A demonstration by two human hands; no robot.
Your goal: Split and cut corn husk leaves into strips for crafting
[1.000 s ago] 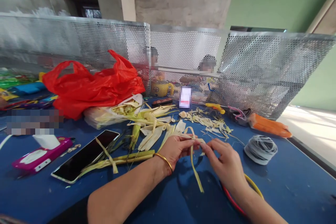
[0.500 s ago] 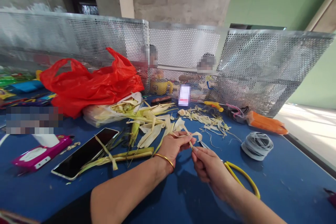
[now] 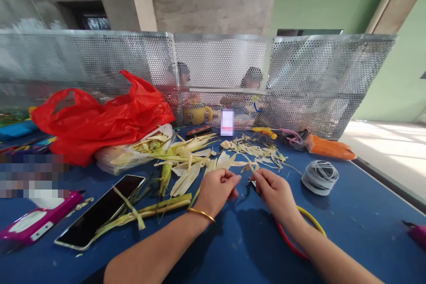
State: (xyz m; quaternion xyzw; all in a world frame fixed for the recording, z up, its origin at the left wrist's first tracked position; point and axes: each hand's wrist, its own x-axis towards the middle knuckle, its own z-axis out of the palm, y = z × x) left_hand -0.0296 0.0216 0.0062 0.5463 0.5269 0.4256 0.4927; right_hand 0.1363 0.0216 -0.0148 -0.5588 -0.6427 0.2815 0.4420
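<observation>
My left hand (image 3: pixel 215 189) and my right hand (image 3: pixel 274 191) are close together over the blue table (image 3: pixel 349 230), both with fingers pinched. Between them runs a thin pale strip of dried corn husk (image 3: pixel 250 167), gripped at my right fingertips; what my left fingertips hold is too small to make out. A gold bangle (image 3: pixel 200 214) circles my left wrist. Just beyond my hands lies a pile of pale husk leaves (image 3: pixel 186 159) and shredded husk bits (image 3: pixel 259 150). Under my right wrist lie red and yellow hoops (image 3: pixel 301 230).
A red plastic bag (image 3: pixel 100 117) and a clear bag of husks (image 3: pixel 133 151) sit at left. A phone (image 3: pixel 100 211) and a pink case (image 3: pixel 36 222) lie near left. A coil of grey cord (image 3: pixel 320 177) and orange tool (image 3: pixel 328 147) lie right. A perforated metal screen (image 3: pixel 299 75) has two people behind it.
The long strip that hung from my hands a second ago is gone from view; my hands now pinch a short thin piece. The view shifted left and down a little.
</observation>
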